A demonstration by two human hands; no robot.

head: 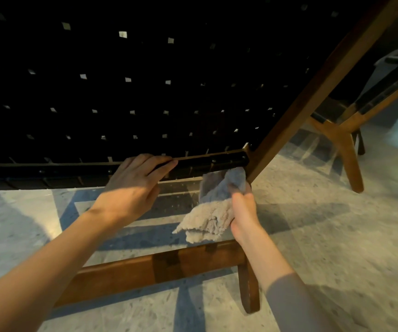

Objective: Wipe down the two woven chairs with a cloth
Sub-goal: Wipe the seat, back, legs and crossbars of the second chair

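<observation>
Near chair (pixel 145 92): black woven panel fills the upper left of the view, small light gaps showing through the weave; brown wooden frame, with a side rail (pixel 324 87) running diagonally from the top right down to the panel's lower right corner. Lower rail (pixel 217 161): dark, strap-wrapped, running along the bottom edge of the weave. Crossbar (pixel 157 264): wooden, low over the floor, joined to a short leg (pixel 248 288) at its right end. Left hand (pixel 133 185): palm down on the lower rail, fingers curled over its top edge, grip closed loosely on the rail. Right hand (pixel 243 209): grip pressed together around the cloth (pixel 214 207), thumb side up. Cloth: pale, fluffy, bunched; upper end pushed against the corner where the lower rail meets the side rail, lower end hanging free below the hand and above the crossbar. Second chair (pixel 346 130): at right, well apart from the hands, same wooden legs and a dark seat edge, partly blurred. Floor (pixel 313 236): light speckled stone, crossed by bands of sunlight and chair shadows. Both forearms bare, entering from the bottom edge.
</observation>
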